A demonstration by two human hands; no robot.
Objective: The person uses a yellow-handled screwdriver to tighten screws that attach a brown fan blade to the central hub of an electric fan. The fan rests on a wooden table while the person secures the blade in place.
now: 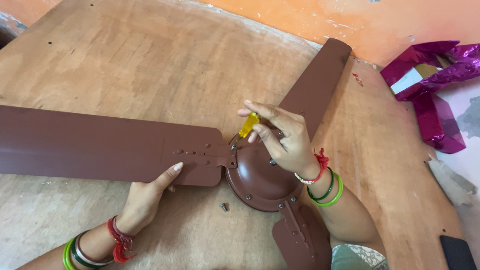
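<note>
While right-hand fingers (272,131) grip a yellow screwdriver (248,125), brown three-bladed fan (260,175), left fingers (172,172) flat.

**Fan blade joint: hand positions**

My right hand (286,142) grips a yellow-handled screwdriver (248,125), tip at the blade bracket (220,156) beside the brown fan hub (257,180). My left hand (147,197) presses the left blade (100,147). A loose screw (224,206) lies on the wooden floor (150,60) near the hub.

A brown three-bladed ceiling fan (260,175) lies flat on the wooden floor, its left blade (100,145) pinned under the left hand (145,197), while a yellow-handled screwdriver (248,125) stands tilted at the blade bracket's screw.
</note>
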